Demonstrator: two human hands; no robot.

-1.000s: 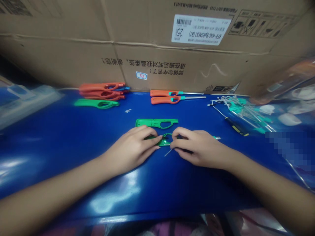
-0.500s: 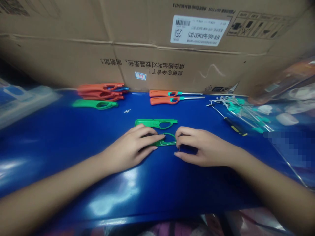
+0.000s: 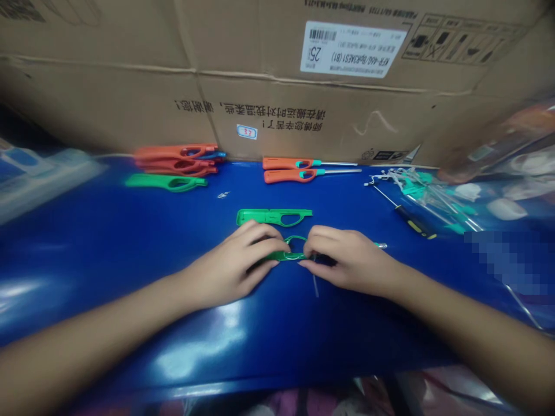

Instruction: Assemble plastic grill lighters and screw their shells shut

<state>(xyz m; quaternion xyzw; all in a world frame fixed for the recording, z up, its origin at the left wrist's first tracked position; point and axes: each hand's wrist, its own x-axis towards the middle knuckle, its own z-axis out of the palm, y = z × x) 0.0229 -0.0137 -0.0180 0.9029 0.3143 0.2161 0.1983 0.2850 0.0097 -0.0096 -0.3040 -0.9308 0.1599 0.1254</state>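
Note:
My left hand (image 3: pixel 240 257) is closed on a green lighter casing half (image 3: pixel 293 256), fingers and thumb gripping its handle end. At the casing's other end, my right hand (image 3: pixel 342 254) pinches around the trigger loop's tip. A thin pale wire or tube (image 3: pixel 315 286) hangs down below the right fingertips. Past the right hand a small piece with a metallic tip (image 3: pixel 381 246) pokes out; the hand covers the rest of it. Just beyond both hands lies a second green casing half (image 3: pixel 274 217), hollow side up. The left fingers nearly touch its lower edge.
Two orange lighters with metal rods (image 3: pixel 290 175) lie against the cardboard box (image 3: pixel 260 75). Stacked orange casings (image 3: pixel 176 159) and a green casing (image 3: pixel 167 182) are at back left. A screwdriver (image 3: pixel 410 221) and a pile of rods with teal parts (image 3: pixel 427 190) are right.
My right hand has moved slightly left onto the casing's end. The thin tube now hangs below it, and a metallic-tipped piece shows behind the hand. The left hand keeps its hold.

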